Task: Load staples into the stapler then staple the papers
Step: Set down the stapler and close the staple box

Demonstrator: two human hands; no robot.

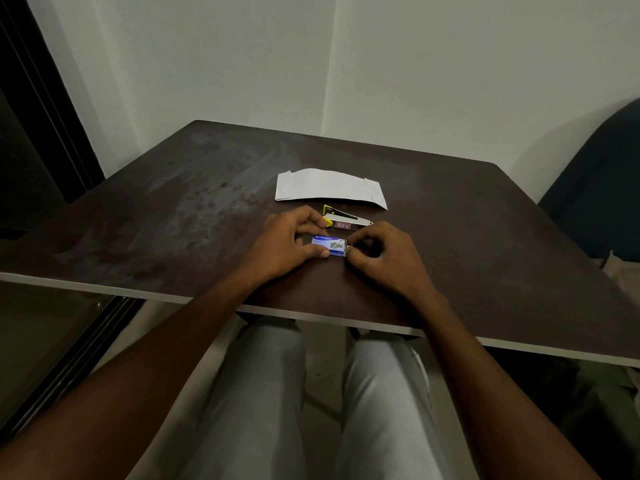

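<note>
The left hand (287,240) clamps the small staple box (327,245) flat on the table (173,202), and the right hand (381,258) pinches its 3 o'clock end. The box is probably light, flimsy card, best held by its sides. The stapler (343,220) lies just at 12 o'clock, with the papers (329,185) beyond.

Dark brown and white, with small spots of yellow and blue

We see a dark brown table (173,202), mottled with paler, cloudy smudges and edged in a light strip. On it the papers (329,185) are plain white. The stapler (346,223) is yellow and silvery metal with a black inner part and a red-and-white label. The staple box (327,244) is blue with pale lettering, a grey picture and a white end. Our trousers (263,393) are light grey, the wall (450,64) off-white, the chair (595,174) deep blue.
</note>
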